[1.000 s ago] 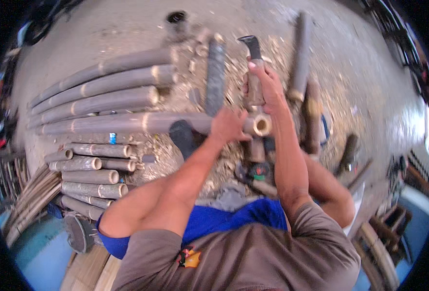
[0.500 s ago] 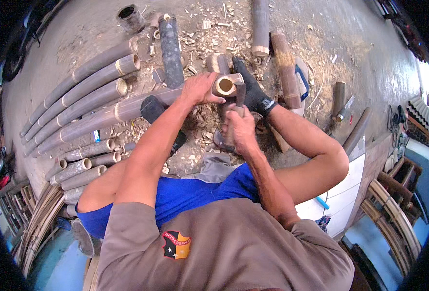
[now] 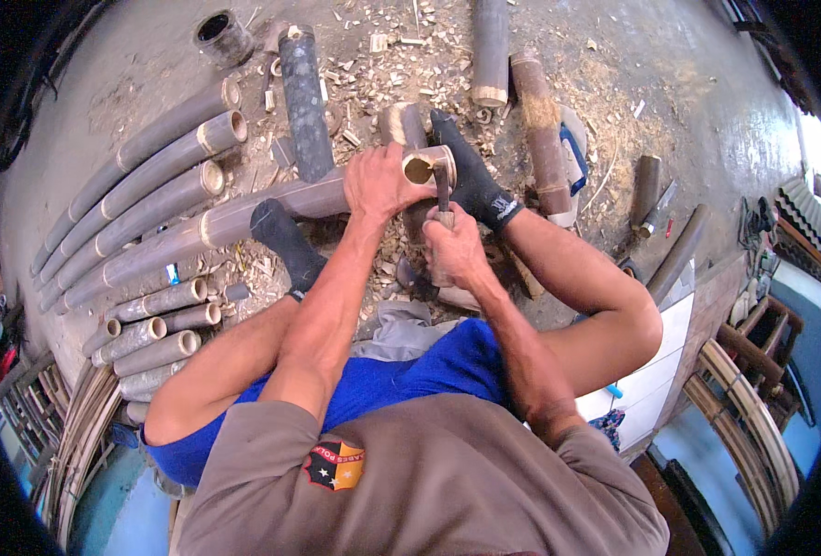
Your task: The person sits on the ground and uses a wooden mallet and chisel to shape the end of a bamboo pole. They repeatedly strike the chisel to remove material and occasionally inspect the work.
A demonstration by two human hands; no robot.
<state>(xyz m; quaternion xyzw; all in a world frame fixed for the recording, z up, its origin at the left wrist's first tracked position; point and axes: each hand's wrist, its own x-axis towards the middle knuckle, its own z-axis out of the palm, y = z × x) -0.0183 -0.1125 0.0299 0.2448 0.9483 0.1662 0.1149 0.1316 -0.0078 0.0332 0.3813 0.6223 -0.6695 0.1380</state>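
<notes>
A long brown bamboo pole point(image 3: 276, 202) runs from the left to the middle, with a round hole point(image 3: 419, 170) cut in its side near the right end. My left hand point(image 3: 374, 183) is closed around the pole just left of the hole. In my right hand point(image 3: 457, 248) is a wooden-handled tool with a narrow dark metal blade point(image 3: 443, 188), its tip at the hole's right edge. A short bamboo piece point(image 3: 401, 125) lies crosswise behind and under the pole's end. My right foot point(image 3: 470, 176), in a dark sock, is beside that end; my left foot point(image 3: 285, 243) is near the pole's front side.
Several more bamboo poles point(image 3: 165, 199) lie at left, with short bamboo lengths point(image 3: 155, 347) nearer me. Wood chips point(image 3: 373, 79) litter the floor. Beyond are a dark pot point(image 3: 225, 39) and a mottled tube point(image 3: 305, 102). A saw point(image 3: 659, 206) lies at right.
My left hand and forearm have shifted right relative to my body, and my left knee and foot show more. The blade tip has moved onto the hole's edge. The whole view has shifted slightly.
</notes>
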